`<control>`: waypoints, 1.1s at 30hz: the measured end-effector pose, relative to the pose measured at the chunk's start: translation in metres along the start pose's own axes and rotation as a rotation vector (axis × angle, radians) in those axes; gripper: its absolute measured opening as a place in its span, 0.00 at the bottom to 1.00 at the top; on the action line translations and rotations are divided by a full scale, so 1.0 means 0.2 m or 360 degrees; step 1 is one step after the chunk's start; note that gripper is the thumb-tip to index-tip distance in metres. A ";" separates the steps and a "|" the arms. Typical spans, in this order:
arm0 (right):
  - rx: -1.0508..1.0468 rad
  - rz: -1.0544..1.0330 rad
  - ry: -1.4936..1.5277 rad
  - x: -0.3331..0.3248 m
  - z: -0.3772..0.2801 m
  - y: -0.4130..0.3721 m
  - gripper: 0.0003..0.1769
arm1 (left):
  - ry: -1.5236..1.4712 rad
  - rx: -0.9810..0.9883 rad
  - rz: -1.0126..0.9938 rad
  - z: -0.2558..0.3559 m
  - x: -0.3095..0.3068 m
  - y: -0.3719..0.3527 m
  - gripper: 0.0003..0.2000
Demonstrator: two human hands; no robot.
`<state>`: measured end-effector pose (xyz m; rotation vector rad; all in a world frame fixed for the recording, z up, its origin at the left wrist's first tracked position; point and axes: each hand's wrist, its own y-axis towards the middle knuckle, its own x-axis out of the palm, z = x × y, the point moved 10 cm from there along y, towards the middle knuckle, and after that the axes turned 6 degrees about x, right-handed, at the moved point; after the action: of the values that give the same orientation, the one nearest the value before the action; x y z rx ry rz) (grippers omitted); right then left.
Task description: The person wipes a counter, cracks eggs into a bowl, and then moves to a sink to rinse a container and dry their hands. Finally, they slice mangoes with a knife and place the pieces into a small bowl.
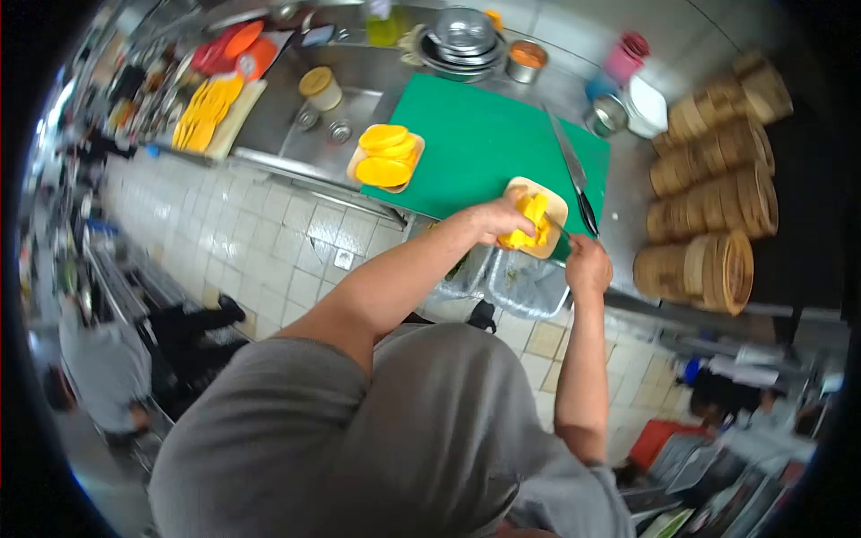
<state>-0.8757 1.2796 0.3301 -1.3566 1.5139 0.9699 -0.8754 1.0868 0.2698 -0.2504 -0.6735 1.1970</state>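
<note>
My left hand (502,220) is closed around yellow mango pieces (531,212) over a pale, rounded-square dish (556,207) near the front edge of the green cutting board (466,134). In my right hand (589,266) is a small knife (558,229), its blade pointing at the mango; most of the handle is hidden in the fist. Farther left on the board's edge, a second pale dish (420,154) bears several mango slices (386,160). A large knife (567,154) with a black handle lies on the board beyond my right hand.
Stacked bamboo steamers (708,211) line the right side. Metal bowls (462,40) and a metal cup (526,61) stand behind the board. Clear-lined bins (527,282) sit below the front edge. At left are a sink (359,103) and yellow slices (208,112). Other people work behind.
</note>
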 end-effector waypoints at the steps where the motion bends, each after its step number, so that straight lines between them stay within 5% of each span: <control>1: 0.0033 -0.0056 -0.0093 -0.01 0.01 0.01 0.10 | 0.0069 -0.0059 0.0071 0.01 0.00 -0.01 0.42; 5: 0.0173 -0.0156 -0.0132 -0.08 0.07 -0.05 0.09 | -0.0733 -0.0101 -0.0385 -0.14 0.06 0.13 0.35; 7: 0.0284 -0.0093 0.0064 -0.23 0.12 -0.12 0.11 | -0.0849 0.0102 -0.0203 0.12 0.13 -0.05 0.28; 10: 0.0380 -0.0137 0.0615 -0.18 0.35 -0.21 0.22 | -0.1000 0.0135 -0.0306 0.06 0.03 0.02 0.23; 12: 0.0364 0.0062 0.0945 0.00 0.65 -0.27 0.15 | -0.1238 0.0148 -0.0499 0.01 0.01 0.08 0.23; 13: 0.0497 0.0019 0.0686 -0.03 0.71 -0.33 0.13 | -0.1353 0.0157 -0.0598 0.00 0.01 0.09 0.23; 15: 0.0733 -0.0033 0.0204 0.06 0.93 -0.44 0.13 | -0.1364 0.0207 -0.0304 -0.01 -0.01 0.08 0.18; 17: 0.0644 -0.0140 0.0215 0.18 1.07 -0.51 0.24 | -0.1381 0.0294 -0.0060 0.06 0.01 0.02 0.17; 20: 0.0527 -0.0166 0.0764 -0.01 0.67 -0.46 0.29 | -0.1135 0.0339 0.0038 0.08 -0.05 0.10 0.12; 21: 0.0089 0.0141 0.0899 -0.04 0.54 -0.43 0.25 | -0.1013 0.0334 0.0104 0.07 -0.07 0.13 0.12; 22: -0.0152 0.0103 0.0901 -0.14 0.31 -0.41 0.22 | -0.1010 0.0360 0.0141 0.07 -0.08 0.16 0.13; 26: -0.0149 -0.0082 0.1076 -0.16 -0.12 -0.41 0.15 | -0.1032 0.0473 0.0275 0.12 -0.07 0.15 0.14; 33: -0.0120 -0.0016 0.0916 -0.11 -0.21 -0.41 0.12 | -0.1141 0.0496 0.0268 0.15 -0.05 0.12 0.15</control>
<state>-0.7976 1.2381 0.3635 -1.7969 1.8965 0.6595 -0.9143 1.0805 0.2777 0.4153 -1.0799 1.5440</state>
